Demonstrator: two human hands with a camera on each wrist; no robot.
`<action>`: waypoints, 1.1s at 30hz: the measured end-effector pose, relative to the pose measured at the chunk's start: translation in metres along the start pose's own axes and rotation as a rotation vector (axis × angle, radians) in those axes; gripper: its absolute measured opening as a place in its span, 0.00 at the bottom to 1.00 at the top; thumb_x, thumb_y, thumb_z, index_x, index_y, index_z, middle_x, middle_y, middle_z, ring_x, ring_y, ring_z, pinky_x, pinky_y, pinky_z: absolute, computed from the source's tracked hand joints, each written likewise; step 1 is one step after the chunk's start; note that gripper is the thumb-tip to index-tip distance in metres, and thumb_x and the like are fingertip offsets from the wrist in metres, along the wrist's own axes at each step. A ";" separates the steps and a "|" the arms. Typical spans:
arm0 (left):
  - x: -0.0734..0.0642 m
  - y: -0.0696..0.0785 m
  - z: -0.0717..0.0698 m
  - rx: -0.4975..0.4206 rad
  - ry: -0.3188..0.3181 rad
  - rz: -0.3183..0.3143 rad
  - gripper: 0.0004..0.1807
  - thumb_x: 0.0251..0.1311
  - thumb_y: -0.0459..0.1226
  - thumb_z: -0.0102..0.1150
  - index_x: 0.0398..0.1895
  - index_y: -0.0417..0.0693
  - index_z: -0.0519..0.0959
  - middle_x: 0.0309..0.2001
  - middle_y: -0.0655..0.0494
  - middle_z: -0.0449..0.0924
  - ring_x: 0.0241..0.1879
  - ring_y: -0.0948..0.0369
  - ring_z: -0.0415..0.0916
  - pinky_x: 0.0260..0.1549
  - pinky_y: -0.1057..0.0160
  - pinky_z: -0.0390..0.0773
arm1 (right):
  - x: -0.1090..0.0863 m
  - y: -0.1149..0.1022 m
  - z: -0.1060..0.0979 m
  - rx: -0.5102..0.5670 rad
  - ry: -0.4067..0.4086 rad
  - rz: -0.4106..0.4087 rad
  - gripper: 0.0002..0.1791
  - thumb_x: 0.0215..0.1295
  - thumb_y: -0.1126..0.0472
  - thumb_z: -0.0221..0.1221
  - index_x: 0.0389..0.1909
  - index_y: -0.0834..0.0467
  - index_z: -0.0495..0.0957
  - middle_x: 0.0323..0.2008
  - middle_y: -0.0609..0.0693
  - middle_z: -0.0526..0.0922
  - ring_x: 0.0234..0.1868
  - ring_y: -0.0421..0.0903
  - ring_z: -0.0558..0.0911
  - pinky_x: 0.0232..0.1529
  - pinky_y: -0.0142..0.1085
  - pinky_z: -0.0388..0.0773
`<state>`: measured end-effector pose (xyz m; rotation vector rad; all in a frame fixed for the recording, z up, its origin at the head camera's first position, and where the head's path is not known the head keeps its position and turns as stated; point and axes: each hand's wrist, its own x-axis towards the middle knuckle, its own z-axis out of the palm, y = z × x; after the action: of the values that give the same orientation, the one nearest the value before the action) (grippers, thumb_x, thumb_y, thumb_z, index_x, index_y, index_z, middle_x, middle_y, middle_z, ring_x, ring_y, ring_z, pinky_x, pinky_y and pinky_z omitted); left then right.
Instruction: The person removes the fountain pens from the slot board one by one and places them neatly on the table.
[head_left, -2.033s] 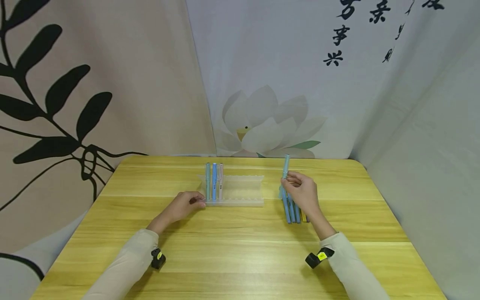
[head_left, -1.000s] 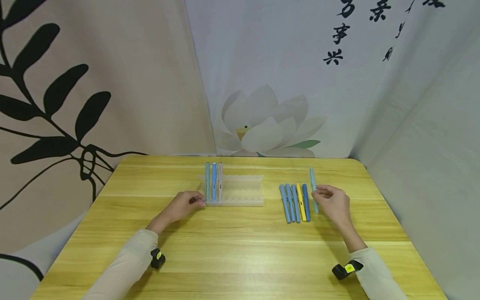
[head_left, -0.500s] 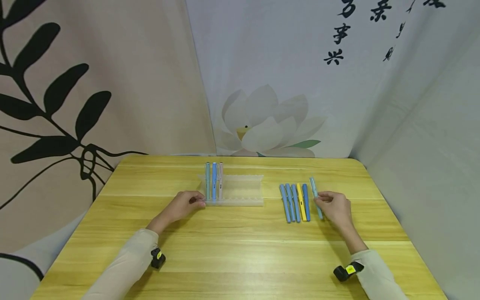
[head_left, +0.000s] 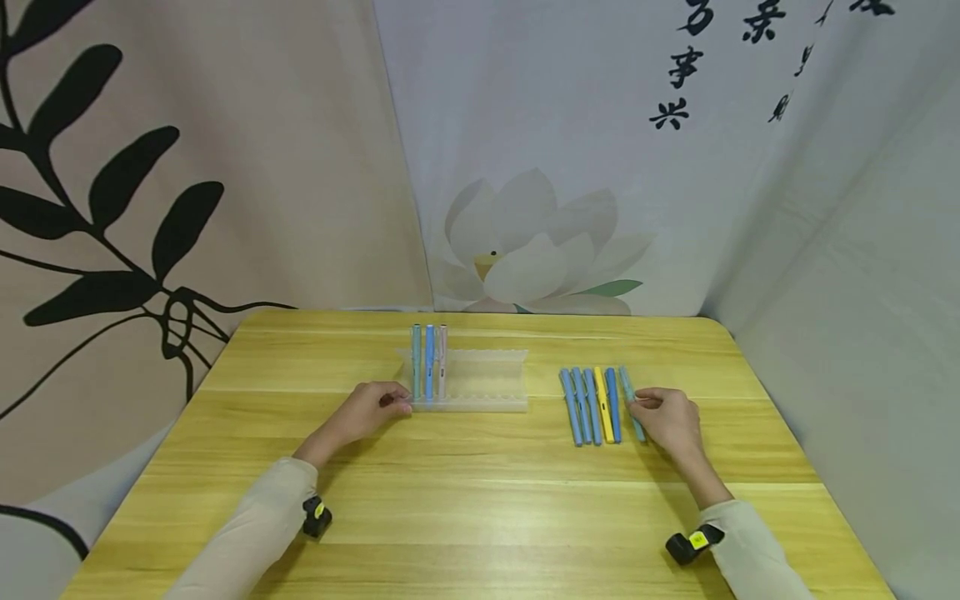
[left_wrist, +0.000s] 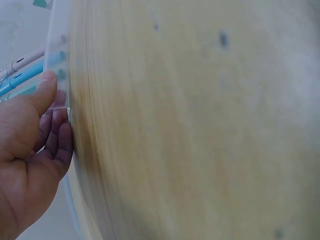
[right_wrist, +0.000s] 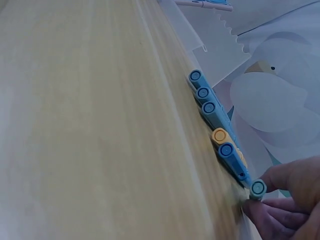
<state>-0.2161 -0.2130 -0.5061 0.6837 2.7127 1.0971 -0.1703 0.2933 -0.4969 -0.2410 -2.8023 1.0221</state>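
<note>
In the head view my left hand (head_left: pixel 372 407) holds the front left corner of a clear plastic pen rack (head_left: pixel 487 379); the left wrist view shows the thumb on top and curled fingers below. A green pen (head_left: pixel 416 360), a blue pen (head_left: pixel 430 362) and a pale pink pen (head_left: pixel 442 367) lie side by side in the rack's left part. My right hand (head_left: pixel 670 421) pinches a light teal pen (head_left: pixel 626 382) at the right end of a row of pens. In the right wrist view its round end (right_wrist: pixel 258 188) sits between thumb and fingers.
Immediately left of the teal pen lie a darker blue pen (head_left: pixel 612 404), a yellow pen (head_left: pixel 603 406) and several lighter blue pens (head_left: pixel 570 406). All rest on the wooden table (head_left: pixel 480 500). A printed curtain (head_left: pixel 540 150) hangs behind the table's far edge.
My right hand has carried the light teal pen rightward from above the lighter blue pens, then lowered it beside the darker blue pen. The left hand and rack have stayed put.
</note>
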 end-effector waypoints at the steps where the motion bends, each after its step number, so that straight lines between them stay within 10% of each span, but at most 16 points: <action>1: 0.000 0.000 0.000 0.000 0.000 0.000 0.11 0.69 0.39 0.64 0.48 0.43 0.85 0.41 0.57 0.85 0.39 0.63 0.78 0.42 0.61 0.80 | 0.000 0.000 0.000 -0.002 0.001 -0.004 0.18 0.65 0.57 0.67 0.49 0.65 0.87 0.37 0.58 0.90 0.36 0.53 0.89 0.36 0.42 0.82; 18: 0.000 0.002 -0.001 0.007 -0.003 -0.016 0.10 0.69 0.39 0.64 0.48 0.43 0.85 0.40 0.58 0.85 0.39 0.62 0.78 0.43 0.60 0.80 | 0.000 -0.001 0.005 -0.035 0.017 -0.075 0.18 0.63 0.56 0.70 0.46 0.66 0.87 0.35 0.58 0.90 0.35 0.54 0.89 0.42 0.53 0.81; 33: 0.000 0.002 -0.001 0.009 -0.001 -0.012 0.10 0.69 0.39 0.64 0.47 0.43 0.85 0.39 0.58 0.85 0.38 0.63 0.77 0.41 0.62 0.79 | 0.000 -0.028 0.001 0.119 -0.005 -0.202 0.20 0.69 0.54 0.67 0.57 0.61 0.84 0.46 0.57 0.89 0.42 0.55 0.88 0.35 0.39 0.84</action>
<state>-0.2155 -0.2121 -0.5042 0.6679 2.7187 1.0818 -0.1734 0.2716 -0.4791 0.0576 -2.6896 1.1345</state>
